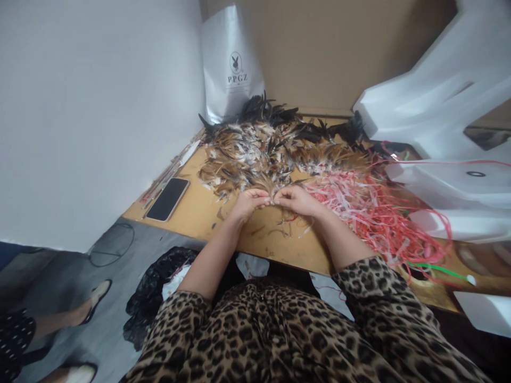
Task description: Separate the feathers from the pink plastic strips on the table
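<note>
My left hand (pixel 254 202) and my right hand (pixel 294 200) meet over the front part of the wooden table (pixel 195 213). Both have thumb and fingers pinched together on a small tuft of brown feathers (pixel 272 187), whose lower ends sit between the fingertips. Just beyond my hands lies a wide pile of brown, white and black feathers (pixel 239 154). A tangle of red and pale pink strips (pixel 359 213) spreads close to my right forearm. Some thin scraps (pixel 279 231) lie on the tabletop below my hands.
A phone (pixel 167 199) lies at the table's left. Behind the feathers stands a white bag (pixel 233 69) with printed letters. White machine (pixel 463 197) parts take up the right side. A black plastic bag (pixel 159 292) is on the floor, near another person's feet (pixel 93 303).
</note>
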A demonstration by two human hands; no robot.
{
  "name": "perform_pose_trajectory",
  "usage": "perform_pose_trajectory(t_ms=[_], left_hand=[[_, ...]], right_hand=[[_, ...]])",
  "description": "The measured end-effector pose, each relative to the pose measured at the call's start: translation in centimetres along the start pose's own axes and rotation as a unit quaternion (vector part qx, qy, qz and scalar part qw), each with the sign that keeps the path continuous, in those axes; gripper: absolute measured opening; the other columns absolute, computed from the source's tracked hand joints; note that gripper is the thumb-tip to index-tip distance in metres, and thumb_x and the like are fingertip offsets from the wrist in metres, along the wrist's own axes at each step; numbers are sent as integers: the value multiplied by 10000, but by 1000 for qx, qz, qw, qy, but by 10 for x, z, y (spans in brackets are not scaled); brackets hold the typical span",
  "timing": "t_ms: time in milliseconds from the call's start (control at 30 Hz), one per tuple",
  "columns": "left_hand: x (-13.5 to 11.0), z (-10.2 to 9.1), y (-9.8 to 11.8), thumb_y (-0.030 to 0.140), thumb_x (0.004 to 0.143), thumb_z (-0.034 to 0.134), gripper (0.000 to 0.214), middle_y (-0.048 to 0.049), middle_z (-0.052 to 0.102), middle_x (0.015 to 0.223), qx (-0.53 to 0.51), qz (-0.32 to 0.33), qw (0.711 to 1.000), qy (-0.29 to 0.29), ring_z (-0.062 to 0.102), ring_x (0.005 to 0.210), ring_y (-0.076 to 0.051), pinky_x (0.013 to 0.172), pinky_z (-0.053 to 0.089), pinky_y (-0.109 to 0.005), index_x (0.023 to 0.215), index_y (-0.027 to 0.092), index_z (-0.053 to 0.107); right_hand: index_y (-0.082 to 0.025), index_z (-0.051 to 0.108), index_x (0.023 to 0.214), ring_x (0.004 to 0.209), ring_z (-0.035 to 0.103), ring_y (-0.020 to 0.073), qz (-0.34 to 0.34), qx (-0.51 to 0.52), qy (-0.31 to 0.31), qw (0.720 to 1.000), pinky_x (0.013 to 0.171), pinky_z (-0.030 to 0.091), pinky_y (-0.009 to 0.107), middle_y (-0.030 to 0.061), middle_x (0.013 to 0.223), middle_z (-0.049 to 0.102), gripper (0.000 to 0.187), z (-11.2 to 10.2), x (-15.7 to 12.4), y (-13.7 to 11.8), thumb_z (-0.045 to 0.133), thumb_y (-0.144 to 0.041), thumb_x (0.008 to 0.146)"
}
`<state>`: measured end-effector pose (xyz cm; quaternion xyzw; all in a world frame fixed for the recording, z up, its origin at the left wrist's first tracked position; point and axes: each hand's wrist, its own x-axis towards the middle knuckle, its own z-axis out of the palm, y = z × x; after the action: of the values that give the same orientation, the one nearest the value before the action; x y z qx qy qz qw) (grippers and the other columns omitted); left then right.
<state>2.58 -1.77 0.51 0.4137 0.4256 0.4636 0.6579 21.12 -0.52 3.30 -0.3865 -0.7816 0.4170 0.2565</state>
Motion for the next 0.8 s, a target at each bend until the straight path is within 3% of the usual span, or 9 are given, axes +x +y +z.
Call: perform_pose_trajectory(t_ms=[100, 333, 533, 800], left_hand=[[1, 0, -1, 228, 520, 768, 311, -16, 635, 611, 9, 19, 1000, -7, 557, 541, -66, 540, 412, -188, 761, 102, 616], [2, -1, -3, 238, 532, 763, 313, -42, 651, 627, 36, 20, 999, -5, 583, 574, -88, 554, 414, -199, 766, 95, 613], [0, 2, -3, 240, 524, 765, 304, -40, 652, 617, 52, 14, 999, -7, 578, 570, -90, 562, 425, -211, 749, 100, 616], [1, 1, -3, 254, 528, 767, 299, -40, 656, 628, 38, 7, 999, 0, 576, 565, -85, 562, 432, -212, 741, 99, 623]], right_hand=[[-130, 624, 719, 575, 488, 94, 18, 37, 16, 999, 570, 376, 225, 9, 650, 602, 246, 0, 0, 1, 584, -372, 723], [-140, 619, 766, 552, 501, 94, 44, 107, 131, 985, 545, 398, 226, 11, 650, 620, 292, 0, 3, 3, 627, -421, 689], [-138, 626, 778, 546, 519, 103, 67, 109, 151, 980, 530, 408, 230, 27, 656, 639, 320, 10, 7, 6, 646, -438, 669], [-147, 612, 693, 575, 522, 108, 18, 36, 122, 992, 561, 394, 226, 18, 650, 633, 246, 9, 4, -6, 579, -387, 739]])
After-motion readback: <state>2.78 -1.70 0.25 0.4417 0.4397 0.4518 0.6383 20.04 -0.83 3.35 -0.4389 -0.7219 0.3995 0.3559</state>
